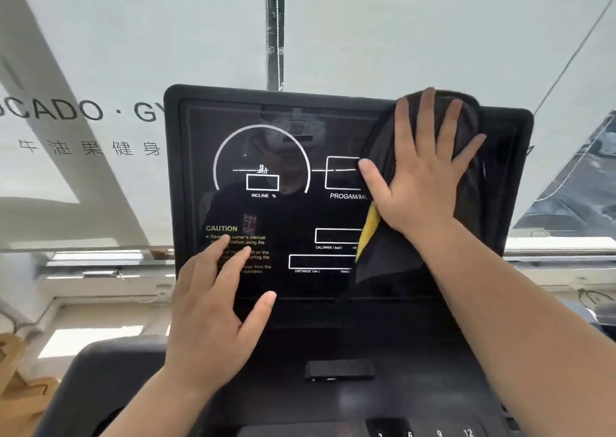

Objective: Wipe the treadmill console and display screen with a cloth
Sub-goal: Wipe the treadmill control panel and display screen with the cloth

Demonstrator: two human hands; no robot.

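Note:
The treadmill's black display screen (286,210) fills the middle of the head view, with white gauge outlines and a yellow CAUTION text. My right hand (421,173) lies flat with fingers spread, pressing a dark cloth (466,183) with a yellow edge against the screen's upper right part. The cloth hangs down below the palm and hides the right side of the display. My left hand (216,310) rests at the screen's lower left, fingers apart, holding nothing. Below the screen lies the dark console (416,353).
A small black clip or key (340,370) sits on the console under the screen. Numbered buttons (423,432) show at the bottom edge. Behind the display is a window with a white blind (133,36) and printed lettering. Wooden pieces (20,386) stand at the lower left.

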